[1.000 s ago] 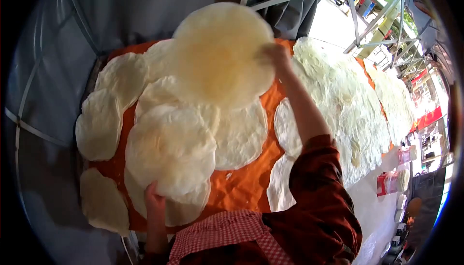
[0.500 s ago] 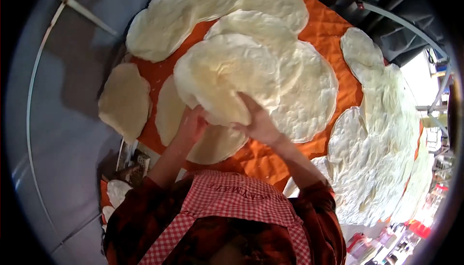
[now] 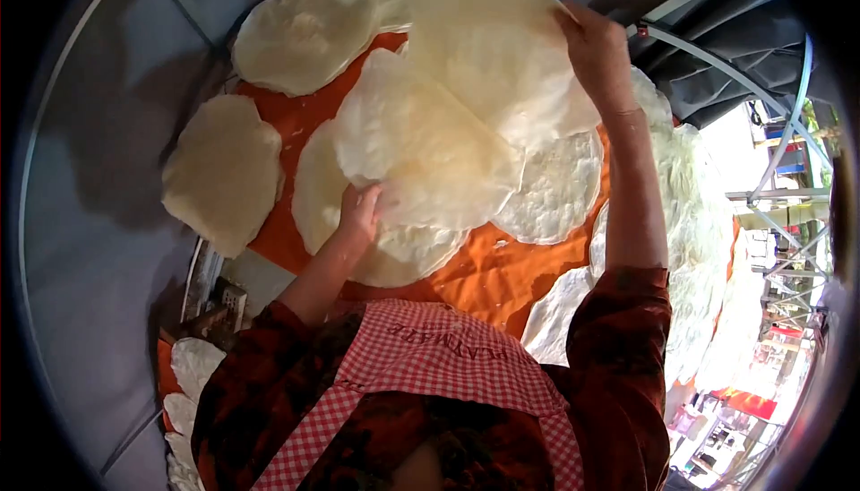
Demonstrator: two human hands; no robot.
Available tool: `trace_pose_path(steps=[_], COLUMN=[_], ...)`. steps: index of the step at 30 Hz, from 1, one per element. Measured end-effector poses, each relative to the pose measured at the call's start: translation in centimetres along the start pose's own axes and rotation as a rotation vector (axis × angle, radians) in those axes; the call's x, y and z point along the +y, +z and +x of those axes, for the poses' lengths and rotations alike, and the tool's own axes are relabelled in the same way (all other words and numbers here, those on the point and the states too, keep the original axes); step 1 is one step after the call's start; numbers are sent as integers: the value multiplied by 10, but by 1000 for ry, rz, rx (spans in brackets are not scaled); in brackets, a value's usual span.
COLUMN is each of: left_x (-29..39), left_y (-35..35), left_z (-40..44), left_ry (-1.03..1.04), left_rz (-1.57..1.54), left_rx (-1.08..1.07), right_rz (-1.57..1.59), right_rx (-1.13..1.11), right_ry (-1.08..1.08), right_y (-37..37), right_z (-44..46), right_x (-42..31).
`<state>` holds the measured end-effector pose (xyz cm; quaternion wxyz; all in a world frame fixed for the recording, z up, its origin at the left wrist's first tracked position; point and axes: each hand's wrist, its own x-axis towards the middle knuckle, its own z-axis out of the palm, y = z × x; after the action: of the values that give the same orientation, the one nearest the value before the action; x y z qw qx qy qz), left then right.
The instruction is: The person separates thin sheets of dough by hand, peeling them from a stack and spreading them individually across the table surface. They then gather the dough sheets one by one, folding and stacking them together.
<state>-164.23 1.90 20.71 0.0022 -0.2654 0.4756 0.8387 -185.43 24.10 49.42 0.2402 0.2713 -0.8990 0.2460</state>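
My right hand point(image 3: 602, 54) is raised at the upper right and pinches the edge of a large, thin, pale flatbread point(image 3: 488, 52), which hangs lifted and partly spread. Beneath it, another thin flatbread point(image 3: 421, 146) lies on a heap in the middle. At that one's near left edge my left hand point(image 3: 361, 211) is closed, with its fingertips curled at the rim. Part of the heap is hidden under the lifted sheet.
An orange cloth point(image 3: 488, 271) lies under the breads. More flatbreads overlap at the upper left point(image 3: 305, 34), and one flatbread point(image 3: 222, 173) hangs over the left edge. A broad pile of flatbreads point(image 3: 690, 240) covers the right side. Metal poles point(image 3: 717, 61) and grey sheeting point(image 3: 98, 222) stand around.
My right hand has moved from the middle up and to the right, lifting and spreading the sheet. My left hand has stayed near the heap's near left edge.
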Motion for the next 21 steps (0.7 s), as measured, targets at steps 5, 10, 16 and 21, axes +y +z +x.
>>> trace_pose_path(steps=[5, 10, 16, 21], left_x=[-10, 14, 44, 55], left_y=[-26, -21, 9, -6], left_z=[7, -38, -69, -81], left_ry=[-210, -14, -132, 356], left_rz=[-105, 94, 17, 714], left_rx=[143, 31, 10, -264], right_rz=[-186, -205, -74, 36], right_rx=[9, 80, -354, -395], right_ry=[-84, -228, -305, -188], right_y=[-33, -71, 61, 109], right_z=[53, 45, -152, -234], right_x=[41, -29, -85, -117])
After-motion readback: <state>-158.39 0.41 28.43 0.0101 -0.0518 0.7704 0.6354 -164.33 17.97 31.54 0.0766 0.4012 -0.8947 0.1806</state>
